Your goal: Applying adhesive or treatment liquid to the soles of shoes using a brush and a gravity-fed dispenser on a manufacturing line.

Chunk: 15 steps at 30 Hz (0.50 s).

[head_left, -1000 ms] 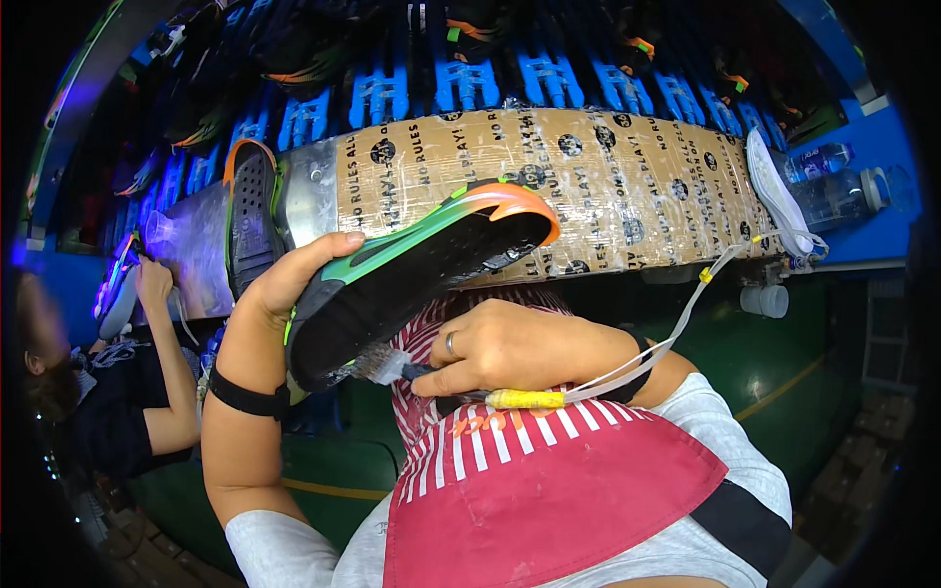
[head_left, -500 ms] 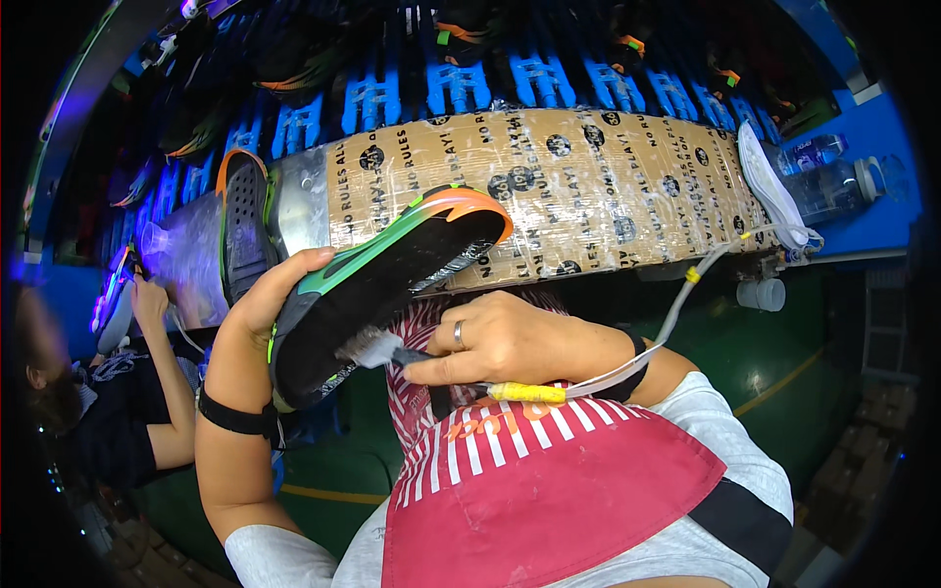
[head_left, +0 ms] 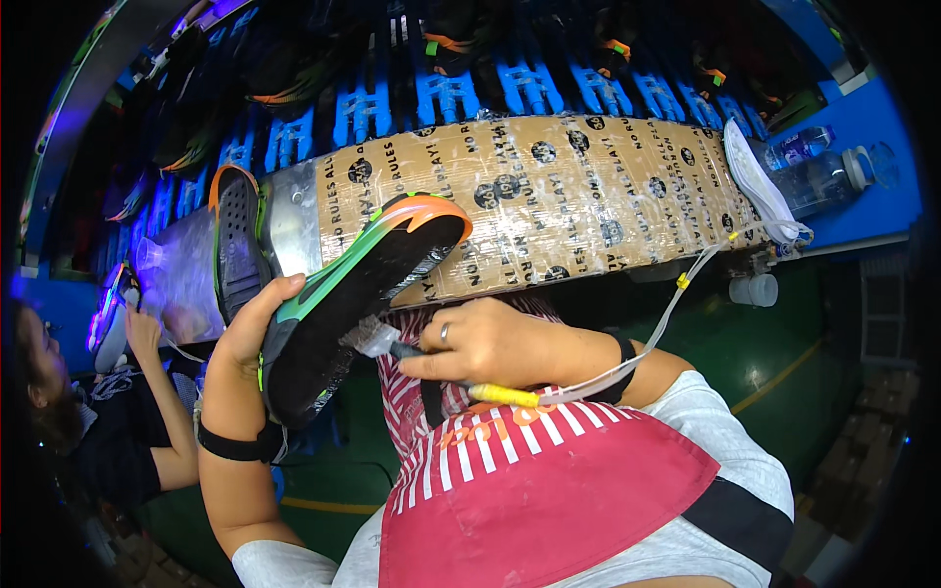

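My left hand (head_left: 250, 328) grips a shoe sole (head_left: 358, 304) by its edge, thumb on the rim. The sole is held tilted, with its black inner face turned toward me and a green-to-orange rim along the far side. Closed round a dark handle, my right hand (head_left: 490, 343) holds a flat brush (head_left: 372, 338). Its pale bristles lie against the black face near the sole's lower half. A clear tube (head_left: 662, 338) with a yellow-wrapped end (head_left: 505, 395) runs beneath my right hand. Wet shine shows along the sole's near edge.
Another sole (head_left: 238, 240) lies on the metal bench beside printed cardboard (head_left: 441, 171). Blue racks (head_left: 446, 93) line the far side. At right are a white curved piece (head_left: 753, 181), a clear bottle (head_left: 814, 188) and a plastic cup (head_left: 753, 290). A co-worker (head_left: 147, 392) works at left.
The sole and both hands have shifted slightly left in the picture. The brush is still against the black face, and its bristles show more sharply.
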### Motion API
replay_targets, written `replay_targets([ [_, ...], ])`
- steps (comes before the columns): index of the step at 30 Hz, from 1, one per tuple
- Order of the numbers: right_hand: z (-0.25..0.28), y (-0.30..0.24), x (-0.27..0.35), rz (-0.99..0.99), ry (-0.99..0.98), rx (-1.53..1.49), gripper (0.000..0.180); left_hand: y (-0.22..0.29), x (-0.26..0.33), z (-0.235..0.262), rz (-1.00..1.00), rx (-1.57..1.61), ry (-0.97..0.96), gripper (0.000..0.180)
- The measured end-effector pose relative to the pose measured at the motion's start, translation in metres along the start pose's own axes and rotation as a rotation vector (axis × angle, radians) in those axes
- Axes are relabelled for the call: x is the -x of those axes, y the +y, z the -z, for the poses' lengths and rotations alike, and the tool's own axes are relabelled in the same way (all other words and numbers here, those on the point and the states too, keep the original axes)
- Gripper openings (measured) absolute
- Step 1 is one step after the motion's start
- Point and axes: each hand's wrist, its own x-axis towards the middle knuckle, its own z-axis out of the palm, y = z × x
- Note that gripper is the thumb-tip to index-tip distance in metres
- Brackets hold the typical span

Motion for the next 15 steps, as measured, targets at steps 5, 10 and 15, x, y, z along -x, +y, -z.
replay_targets([
  [5,0.001,-0.001,-0.002,0.021,0.069,-0.241,0.026,-0.002,0.002,-0.002,0.029,0.094,0.07,0.039],
  [10,0.006,0.01,-0.009,-0.299,0.249,-0.596,0.019,-0.03,-0.01,-0.013,-0.004,0.236,-0.023,0.044],
  [15,0.008,0.024,-0.006,-0.528,0.362,-0.648,0.02,-0.057,-0.032,-0.019,-0.158,0.418,-0.185,0.051],
])
